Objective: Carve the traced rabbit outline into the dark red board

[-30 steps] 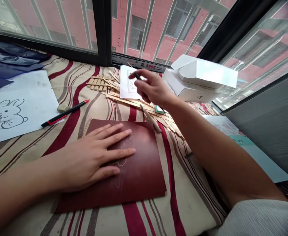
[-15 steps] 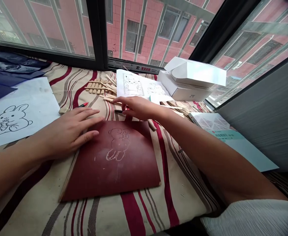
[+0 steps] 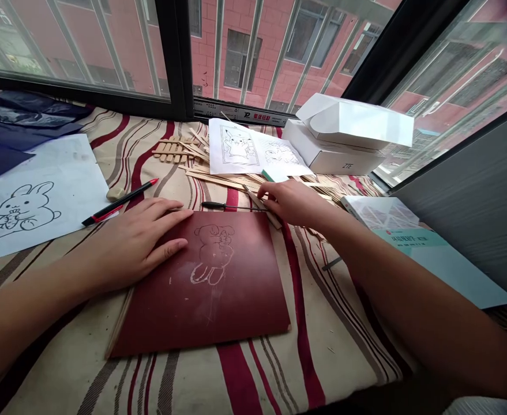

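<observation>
A dark red board (image 3: 244,288) lies on the striped cloth, with a rabbit drawing (image 3: 212,253) on it, upside down from here and partly scratched pale around the ears. My left hand (image 3: 149,236) rests flat across the board's left edge, fingers stretched out. Past the far edge lies a thin screwdriver-like tool (image 3: 214,205) with a black handle and a slim metal shaft. My right hand (image 3: 292,202) is at the board's far right corner, fingers bent together over a narrow pale strip (image 3: 257,200) and the shaft's end. What the fingertips grip is hidden.
On the left are a rabbit drawing on paper (image 3: 23,213), a black-and-red pen (image 3: 121,202) and dark blue plastic (image 3: 19,121). Wooden sticks (image 3: 218,178), printed cartoon sheets (image 3: 240,147) and a white box (image 3: 340,155) stand towards the window. A pale green book (image 3: 435,253) lies right.
My right hand has moved right, from above the black handle to the board's far right corner, uncovering the tool. My left hand stays on the board, shifted slightly; the view has moved a little.
</observation>
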Demonstrator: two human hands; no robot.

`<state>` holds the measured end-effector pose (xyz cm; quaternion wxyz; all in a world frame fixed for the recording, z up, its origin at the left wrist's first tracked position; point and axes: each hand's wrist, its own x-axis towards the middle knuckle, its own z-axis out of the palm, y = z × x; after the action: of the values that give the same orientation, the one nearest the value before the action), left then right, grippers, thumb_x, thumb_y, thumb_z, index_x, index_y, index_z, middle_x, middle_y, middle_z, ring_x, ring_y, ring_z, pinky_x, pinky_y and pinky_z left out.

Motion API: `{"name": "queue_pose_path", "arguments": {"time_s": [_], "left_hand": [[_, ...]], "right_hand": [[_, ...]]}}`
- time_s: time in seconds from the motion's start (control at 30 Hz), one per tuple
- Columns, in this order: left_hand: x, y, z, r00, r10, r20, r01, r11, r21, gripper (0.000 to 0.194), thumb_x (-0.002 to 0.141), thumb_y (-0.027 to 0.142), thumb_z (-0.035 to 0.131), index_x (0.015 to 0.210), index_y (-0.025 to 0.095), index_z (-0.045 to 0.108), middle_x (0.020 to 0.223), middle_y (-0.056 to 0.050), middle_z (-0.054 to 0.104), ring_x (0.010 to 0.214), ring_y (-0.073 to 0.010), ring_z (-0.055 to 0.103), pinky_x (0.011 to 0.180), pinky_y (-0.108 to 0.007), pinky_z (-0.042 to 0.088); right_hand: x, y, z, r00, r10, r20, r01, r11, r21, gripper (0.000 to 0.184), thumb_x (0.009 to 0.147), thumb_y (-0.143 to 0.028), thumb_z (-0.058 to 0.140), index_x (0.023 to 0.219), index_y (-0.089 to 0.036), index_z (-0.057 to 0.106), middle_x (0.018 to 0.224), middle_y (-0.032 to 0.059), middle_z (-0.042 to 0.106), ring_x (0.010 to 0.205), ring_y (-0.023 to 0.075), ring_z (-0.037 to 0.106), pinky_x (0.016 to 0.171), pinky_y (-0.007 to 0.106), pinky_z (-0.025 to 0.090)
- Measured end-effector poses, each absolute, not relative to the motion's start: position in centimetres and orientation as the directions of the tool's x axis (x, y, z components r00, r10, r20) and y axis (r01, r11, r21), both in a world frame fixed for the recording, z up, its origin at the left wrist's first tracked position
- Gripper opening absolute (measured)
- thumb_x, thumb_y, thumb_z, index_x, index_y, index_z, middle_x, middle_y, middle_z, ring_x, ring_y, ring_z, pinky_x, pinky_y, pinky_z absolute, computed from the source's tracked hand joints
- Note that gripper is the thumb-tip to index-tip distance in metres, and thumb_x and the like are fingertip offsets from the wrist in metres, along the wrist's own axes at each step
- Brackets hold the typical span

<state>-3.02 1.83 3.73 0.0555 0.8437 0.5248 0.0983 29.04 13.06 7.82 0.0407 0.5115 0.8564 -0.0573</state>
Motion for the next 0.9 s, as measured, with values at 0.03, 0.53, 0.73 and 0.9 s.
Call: {"name": "queue_pose_path", "arguments": {"time_s": [0.03, 0.53, 0.73, 0.9], "left_hand": [[-3.0, 1.8, 3.8, 0.431, 0.896, 0.106, 0.874, -0.443, 0.199, 0.095, 0.104, 0.084, 0.014, 0.156, 0.022, 0.064, 0.157, -0.016, 0.065, 0.148, -0.0402, 0.057, 0.126, -0.058, 0.046], [-3.1, 1.4, 2.9, 0.462, 0.864, 0.2, 0.84, -0.499, 0.214, 0.071, 0.111, 0.07, 0.032, 0.156, 0.025, 0.062, 0.156, -0.012, 0.066, 0.141, -0.0333, 0.061, 0.125, -0.048, 0.045], [-2.9, 1.5, 3.4, 0.426, 0.889, 0.166, 0.856, -0.456, 0.243, 0.081, 0.109, 0.076, 0.026, 0.153, 0.02, 0.064, 0.151, -0.015, 0.069, 0.139, -0.0356, 0.062, 0.124, -0.053, 0.047], [-2.7, 1.6, 3.9, 0.402, 0.909, 0.108, 0.868, -0.416, 0.27, 0.085, 0.107, 0.079, 0.026, 0.151, 0.017, 0.063, 0.153, -0.017, 0.068, 0.144, -0.0379, 0.059, 0.128, -0.056, 0.045]], "right_hand": [[28.8, 13.1, 7.9, -0.467, 0.875, -0.128, 0.884, 0.463, -0.061, 0.033, 0.107, -0.02, 0.053, 0.127, -0.019, 0.079, 0.118, 0.0142, 0.082, 0.11, 0.031, 0.072, 0.084, 0.036, 0.045], [29.9, 10.9, 9.4, -0.578, 0.815, 0.047, 0.56, 0.438, -0.703, 0.012, 0.101, -0.028, 0.062, 0.101, -0.025, 0.05, 0.083, 0.0024, 0.072, 0.067, 0.0173, 0.065, 0.06, 0.031, 0.047], [28.4, 8.8, 7.1, -0.872, 0.433, -0.226, 0.178, -0.151, -0.973, 0.016, 0.104, -0.033, 0.064, 0.104, -0.019, 0.057, 0.125, 0.0156, 0.078, 0.109, 0.0228, 0.079, 0.089, 0.039, 0.068], [27.0, 8.8, 6.5, -0.625, 0.78, -0.024, 0.016, -0.017, -1.0, 0.006, 0.099, -0.025, 0.061, 0.101, -0.021, 0.057, 0.126, 0.0111, 0.077, 0.11, 0.0221, 0.077, 0.098, 0.042, 0.066]]}}
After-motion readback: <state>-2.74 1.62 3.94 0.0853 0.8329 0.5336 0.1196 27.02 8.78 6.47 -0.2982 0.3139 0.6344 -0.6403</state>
